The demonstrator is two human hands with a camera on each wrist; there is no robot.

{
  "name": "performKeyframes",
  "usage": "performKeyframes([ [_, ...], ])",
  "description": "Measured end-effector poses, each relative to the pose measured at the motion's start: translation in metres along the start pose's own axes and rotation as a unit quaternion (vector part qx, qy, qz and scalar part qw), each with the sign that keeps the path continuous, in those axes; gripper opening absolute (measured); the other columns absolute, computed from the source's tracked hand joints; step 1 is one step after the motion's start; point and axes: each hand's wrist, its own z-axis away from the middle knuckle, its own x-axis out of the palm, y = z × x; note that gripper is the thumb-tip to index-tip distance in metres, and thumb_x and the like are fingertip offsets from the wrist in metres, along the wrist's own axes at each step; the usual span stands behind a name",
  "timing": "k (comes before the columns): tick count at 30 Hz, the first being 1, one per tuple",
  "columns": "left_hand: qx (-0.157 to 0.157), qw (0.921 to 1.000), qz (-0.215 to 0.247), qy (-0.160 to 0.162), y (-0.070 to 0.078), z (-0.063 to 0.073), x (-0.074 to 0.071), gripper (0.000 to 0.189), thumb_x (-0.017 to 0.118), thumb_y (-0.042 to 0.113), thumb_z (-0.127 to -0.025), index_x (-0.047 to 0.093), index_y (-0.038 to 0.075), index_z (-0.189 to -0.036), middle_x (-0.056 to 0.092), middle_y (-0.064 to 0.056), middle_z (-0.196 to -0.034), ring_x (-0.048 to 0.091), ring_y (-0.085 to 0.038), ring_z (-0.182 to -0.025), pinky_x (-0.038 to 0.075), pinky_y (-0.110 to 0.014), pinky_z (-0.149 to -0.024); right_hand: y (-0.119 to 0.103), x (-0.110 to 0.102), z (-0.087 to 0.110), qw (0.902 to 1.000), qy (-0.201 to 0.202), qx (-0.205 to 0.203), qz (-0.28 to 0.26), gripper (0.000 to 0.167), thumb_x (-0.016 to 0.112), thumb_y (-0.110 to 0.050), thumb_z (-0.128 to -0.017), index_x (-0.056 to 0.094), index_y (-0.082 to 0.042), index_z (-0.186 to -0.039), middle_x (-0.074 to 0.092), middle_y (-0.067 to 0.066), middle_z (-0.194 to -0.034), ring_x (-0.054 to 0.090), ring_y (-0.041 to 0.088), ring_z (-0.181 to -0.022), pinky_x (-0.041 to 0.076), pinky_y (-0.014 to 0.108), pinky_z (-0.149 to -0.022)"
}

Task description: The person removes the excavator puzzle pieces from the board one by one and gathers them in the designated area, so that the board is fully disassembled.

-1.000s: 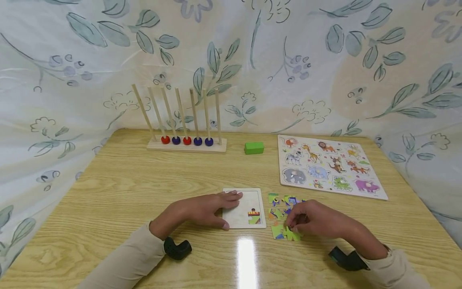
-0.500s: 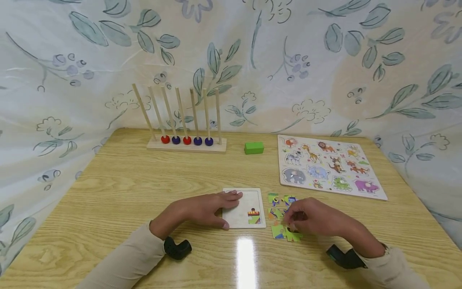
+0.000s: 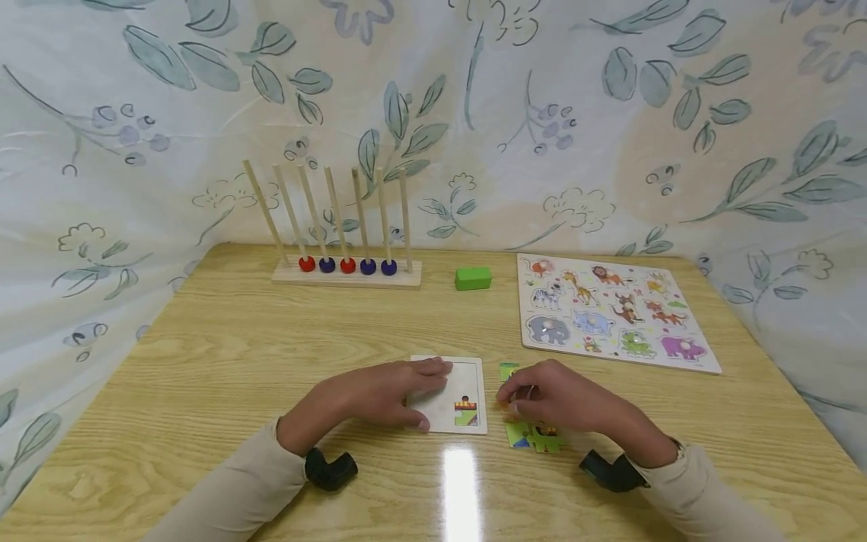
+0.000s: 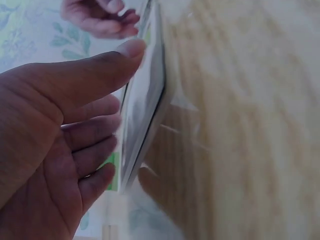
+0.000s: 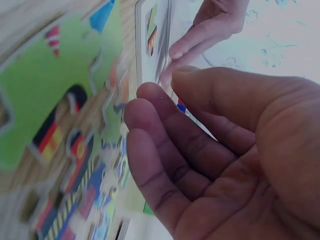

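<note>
My left hand (image 3: 389, 391) rests on the left part of a small white puzzle tray (image 3: 443, 429), fingers stretched over it and thumb at its edge. Joined jigsaw pieces (image 3: 466, 412) lie in the tray's lower right corner. Just right of the tray, my right hand (image 3: 562, 399) hovers low over loose jigsaw pieces (image 3: 518, 433), its fingers bent loosely. In the right wrist view, green and multicoloured pieces (image 5: 55, 85) lie beside the fingertips, and nothing shows between thumb and fingers. The hand hides part of the loose pieces in the head view.
An animal peg puzzle board (image 3: 616, 312) lies at the back right. A green block (image 3: 473, 278) sits at the back centre. Farther left stands a wooden rack (image 3: 345, 277) with upright rods and red and blue beads. A patterned cloth (image 3: 433, 120) hangs behind the table.
My right hand has moved left over the loose pieces, towards the tray. The left hand stays on the tray. The head view has shifted slightly.
</note>
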Motion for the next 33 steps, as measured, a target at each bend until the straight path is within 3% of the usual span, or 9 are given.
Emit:
performKeyframes([
  [7, 0.033, 0.9994, -0.009, -0.002, 0.001, -0.001, 0.006, 0.079, 0.066, 0.033, -0.093, 0.024, 0.004, -0.154, -0.001, -0.007, -0.163, -0.002, -0.021, -0.147, 0.010, -0.041, -0.117, -0.005, 0.005, -0.014, 0.9996, -0.003, -0.027, 0.007, 0.019, 0.063, -0.002, -0.092, 0.074, -0.005, -0.108, 0.070, 0.002, -0.102, 0.050, 0.004, -0.061, 0.045, 0.022, -0.056],
  [11, 0.026, 0.9994, -0.016, -0.015, 0.002, -0.001, 0.009, 0.078, 0.061, 0.034, -0.096, 0.018, 0.006, -0.156, -0.007, -0.006, -0.162, -0.005, -0.019, -0.147, 0.010, -0.038, -0.117, -0.010, 0.007, -0.020, 0.9993, -0.007, -0.032, 0.016, 0.021, 0.062, -0.002, -0.093, 0.073, -0.005, -0.110, 0.070, 0.002, -0.105, 0.052, 0.005, -0.066, 0.046, 0.023, -0.059],
  [16, 0.021, 0.9994, 0.004, -0.027, 0.003, 0.000, 0.009, 0.072, 0.059, 0.031, -0.098, 0.022, 0.005, -0.155, 0.001, -0.006, -0.163, 0.000, -0.021, -0.147, 0.013, -0.039, -0.116, -0.013, 0.008, -0.025, 0.9988, -0.013, -0.039, 0.027, 0.022, 0.061, -0.003, -0.094, 0.072, -0.003, -0.113, 0.071, 0.002, -0.106, 0.059, 0.006, -0.075, 0.049, 0.024, -0.066],
  [21, 0.033, 0.9988, -0.013, -0.034, 0.005, 0.000, 0.007, 0.068, 0.056, 0.030, -0.099, 0.026, 0.002, -0.153, 0.008, -0.010, -0.162, 0.003, -0.025, -0.147, 0.013, -0.040, -0.116, -0.013, 0.009, -0.030, 0.9974, -0.017, -0.057, 0.040, 0.022, 0.061, -0.001, -0.094, 0.072, -0.003, -0.114, 0.071, 0.003, -0.109, 0.061, 0.006, -0.087, 0.051, 0.025, -0.073],
  [27, 0.040, 0.9975, -0.041, -0.042, 0.004, 0.000, 0.007, 0.067, 0.052, 0.032, -0.101, 0.023, 0.002, -0.154, 0.006, -0.012, -0.162, 0.002, -0.026, -0.147, 0.012, -0.040, -0.117, -0.011, 0.012, -0.034, 0.9976, -0.029, -0.062, 0.017, 0.023, 0.059, 0.001, -0.095, 0.070, 0.001, -0.115, 0.070, 0.007, -0.111, 0.061, 0.007, -0.088, 0.050, 0.025, -0.074],
  [33, 0.036, 0.9979, -0.035, -0.042, 0.004, 0.001, 0.007, 0.067, 0.053, 0.032, -0.101, 0.024, 0.003, -0.154, 0.007, -0.010, -0.162, 0.002, -0.025, -0.148, 0.011, -0.040, -0.117, -0.012, 0.013, -0.036, 0.9982, -0.030, -0.051, 0.008, 0.022, 0.060, -0.001, -0.095, 0.070, 0.001, -0.114, 0.070, 0.007, -0.110, 0.062, 0.008, -0.089, 0.050, 0.025, -0.072],
])
